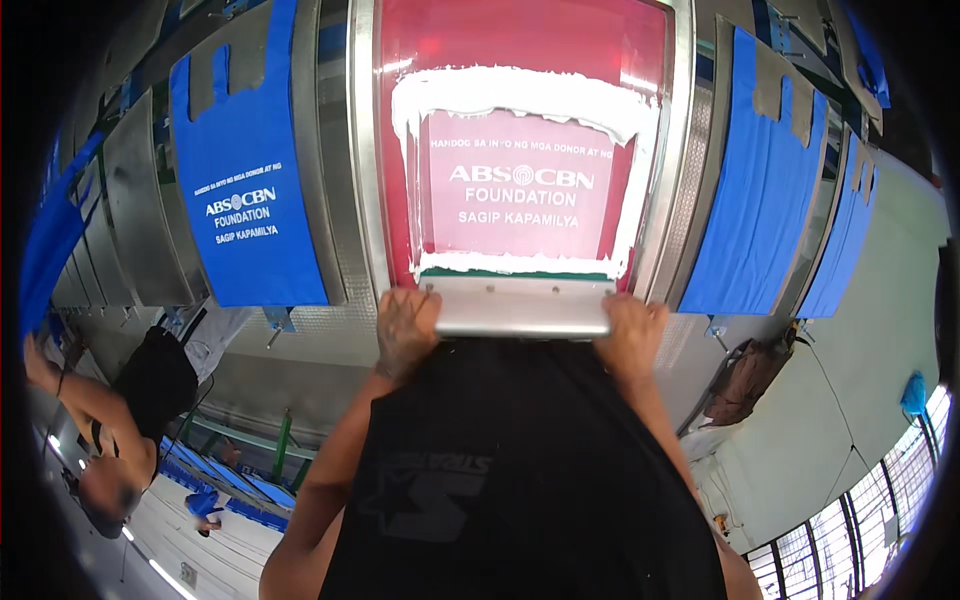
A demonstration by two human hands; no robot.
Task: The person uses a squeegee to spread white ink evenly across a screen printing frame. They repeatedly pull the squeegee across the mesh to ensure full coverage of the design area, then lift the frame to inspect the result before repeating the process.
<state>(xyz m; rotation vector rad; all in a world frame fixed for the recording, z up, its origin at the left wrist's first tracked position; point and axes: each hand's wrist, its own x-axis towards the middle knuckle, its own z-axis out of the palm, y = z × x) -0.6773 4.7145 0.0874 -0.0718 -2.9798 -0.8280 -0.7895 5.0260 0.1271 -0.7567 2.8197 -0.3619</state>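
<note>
My left hand [408, 325] and my right hand [632, 332] are both closed around the two ends of a wide metal squeegee [525, 312]. The squeegee lies across the near end of a red printing screen [480, 40] set in a silvery metal frame [682, 110]. Thick white ink [510, 90] is heaped along the far side of the stencil area [515, 235]. More of it runs down both sides and in a line just ahead of the squeegee blade. Pale lettering shows through the screen's middle. The blade's lower edge is hidden.
A printed blue bag [250, 240] lies on a metal pallet to the left. To the right, another blue bag [755, 200] and a further blue bag [845, 230] drape over their pallets. A co-worker [125, 410] in black stands at left beside a hanging blue bag [50, 250].
</note>
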